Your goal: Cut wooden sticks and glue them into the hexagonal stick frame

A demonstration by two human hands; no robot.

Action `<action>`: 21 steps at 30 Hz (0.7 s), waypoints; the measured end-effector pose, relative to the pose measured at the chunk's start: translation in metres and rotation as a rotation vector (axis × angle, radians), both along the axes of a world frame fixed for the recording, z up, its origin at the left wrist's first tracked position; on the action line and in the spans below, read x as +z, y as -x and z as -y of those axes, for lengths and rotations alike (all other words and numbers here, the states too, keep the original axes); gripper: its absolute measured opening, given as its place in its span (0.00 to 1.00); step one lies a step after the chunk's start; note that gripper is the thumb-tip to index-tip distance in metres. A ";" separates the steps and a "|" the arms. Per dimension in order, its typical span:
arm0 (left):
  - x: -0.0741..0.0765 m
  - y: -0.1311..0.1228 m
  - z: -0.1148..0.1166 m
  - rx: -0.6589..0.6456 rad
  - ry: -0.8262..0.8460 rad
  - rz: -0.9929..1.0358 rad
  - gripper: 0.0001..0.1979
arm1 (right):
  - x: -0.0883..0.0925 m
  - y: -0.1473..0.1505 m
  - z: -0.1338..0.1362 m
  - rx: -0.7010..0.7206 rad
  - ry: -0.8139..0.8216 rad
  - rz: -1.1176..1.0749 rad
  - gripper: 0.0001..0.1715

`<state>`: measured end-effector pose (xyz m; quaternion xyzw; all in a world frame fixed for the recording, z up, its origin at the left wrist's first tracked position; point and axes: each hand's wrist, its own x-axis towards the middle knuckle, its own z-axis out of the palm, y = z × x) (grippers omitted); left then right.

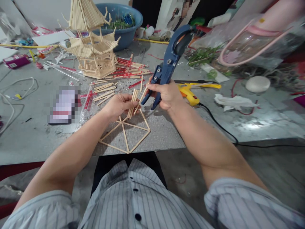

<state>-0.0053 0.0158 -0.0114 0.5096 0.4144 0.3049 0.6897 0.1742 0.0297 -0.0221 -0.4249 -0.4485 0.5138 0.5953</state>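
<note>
My left hand (121,106) is closed on a small bundle of thin wooden sticks (132,103), pinched between thumb and fingers. My right hand (168,93) grips a blue pipe cutter (166,63), its curved jaw pointing up and away. A single stick (142,98) slants between the thumb and fingers of my right hand, its lower end close to the left hand's bundle. Below both hands, a flat spoked frame of sticks (124,133) lies at the table's front edge; my left hand hides part of it. Loose short sticks (103,92) lie just beyond my left hand.
A stick-built pagoda model (95,51) stands at the back, before a blue basin (130,31). Red-wrapped stick bundles (130,71) lie beside it. A phone (63,105) is at left. To the right are a yellow glue gun (189,93) with black cord and a white egg-shaped object (257,84).
</note>
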 end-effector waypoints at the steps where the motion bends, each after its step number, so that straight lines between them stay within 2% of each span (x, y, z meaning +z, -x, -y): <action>1: 0.001 -0.001 0.001 0.007 0.014 -0.009 0.04 | 0.000 0.001 0.001 0.010 -0.008 0.023 0.17; 7: 0.003 -0.003 0.003 0.026 0.055 -0.020 0.06 | 0.001 0.010 0.008 0.006 -0.056 0.112 0.12; 21: 0.002 -0.005 0.006 0.013 0.034 -0.035 0.05 | 0.001 0.014 0.010 -0.017 -0.136 0.073 0.10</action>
